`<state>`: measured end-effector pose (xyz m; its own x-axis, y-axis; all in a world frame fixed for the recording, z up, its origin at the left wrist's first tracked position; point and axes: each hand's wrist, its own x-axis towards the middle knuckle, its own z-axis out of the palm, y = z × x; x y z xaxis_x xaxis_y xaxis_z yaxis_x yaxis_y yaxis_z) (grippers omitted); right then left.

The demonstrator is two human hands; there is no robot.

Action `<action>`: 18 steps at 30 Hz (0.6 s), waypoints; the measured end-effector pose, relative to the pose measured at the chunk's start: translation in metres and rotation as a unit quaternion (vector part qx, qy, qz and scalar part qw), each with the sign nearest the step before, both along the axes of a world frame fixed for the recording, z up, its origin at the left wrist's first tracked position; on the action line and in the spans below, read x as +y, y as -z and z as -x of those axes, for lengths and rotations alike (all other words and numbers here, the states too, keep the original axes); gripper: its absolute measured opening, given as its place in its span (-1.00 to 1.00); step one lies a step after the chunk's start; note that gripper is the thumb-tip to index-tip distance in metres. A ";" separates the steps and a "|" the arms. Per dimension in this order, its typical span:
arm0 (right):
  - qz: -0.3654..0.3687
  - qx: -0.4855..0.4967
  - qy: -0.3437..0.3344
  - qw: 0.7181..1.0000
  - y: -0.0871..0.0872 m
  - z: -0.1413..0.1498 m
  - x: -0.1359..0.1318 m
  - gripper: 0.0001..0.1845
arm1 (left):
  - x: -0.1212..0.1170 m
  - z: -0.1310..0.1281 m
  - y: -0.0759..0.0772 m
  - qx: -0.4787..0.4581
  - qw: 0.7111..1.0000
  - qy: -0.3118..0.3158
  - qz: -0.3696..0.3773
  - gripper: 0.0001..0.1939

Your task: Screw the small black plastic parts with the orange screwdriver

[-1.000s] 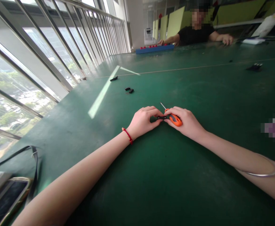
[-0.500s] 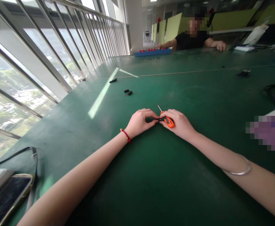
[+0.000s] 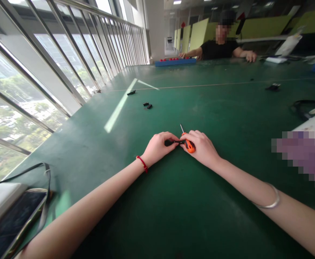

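Observation:
Both hands meet low over the green table (image 3: 157, 201), fingertips almost touching. My left hand (image 3: 157, 145) pinches a small black part (image 3: 170, 142), whose exact kind I cannot make out. In my right hand (image 3: 202, 145) sits an orange-and-black screwdriver (image 3: 190, 146), its thin metal shaft pointing away from me and slightly left. The fingers of my right hand also meet the right end of the black part, beside the screwdriver's handle. Farther off lie small black pieces (image 3: 148, 105) and another black piece (image 3: 131, 92).
A phone (image 3: 17, 216) and a white box (image 3: 2, 201) with a black strap lie at the near left. Railings (image 3: 98, 43) run along the left edge. Across the table a person in black (image 3: 219, 48) sits by a blue rack (image 3: 175, 62). Black cable (image 3: 300, 108) lies right.
More of the black part shows inside my left hand's grip. The screwdriver is a little more upright, still in my right hand. The whole view has shifted slightly.

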<state>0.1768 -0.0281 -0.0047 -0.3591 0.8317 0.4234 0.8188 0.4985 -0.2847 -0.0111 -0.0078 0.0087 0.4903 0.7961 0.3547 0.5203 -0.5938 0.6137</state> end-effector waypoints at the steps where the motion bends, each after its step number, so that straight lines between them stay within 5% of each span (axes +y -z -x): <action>1: 0.000 -0.002 0.003 1.000 0.000 0.001 -0.003 -0.85 | -0.003 0.000 -0.001 0.001 1.000 -0.006 0.007 -0.87; 12: 0.019 0.031 0.000 0.999 0.000 -0.006 -0.012 -0.88 | -0.012 0.008 0.000 -0.064 0.997 -0.024 0.022 -0.89; 18: 0.030 0.033 -0.010 0.999 0.001 -0.008 -0.011 -0.87 | -0.014 0.006 0.002 -0.006 1.000 0.003 -0.012 -0.91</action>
<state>0.1852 -0.0393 -0.0052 -0.3484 0.8491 0.3970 0.7875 0.4948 -0.3674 -0.0171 -0.0221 0.0063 0.4910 0.7840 0.3797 0.5087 -0.6119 0.6056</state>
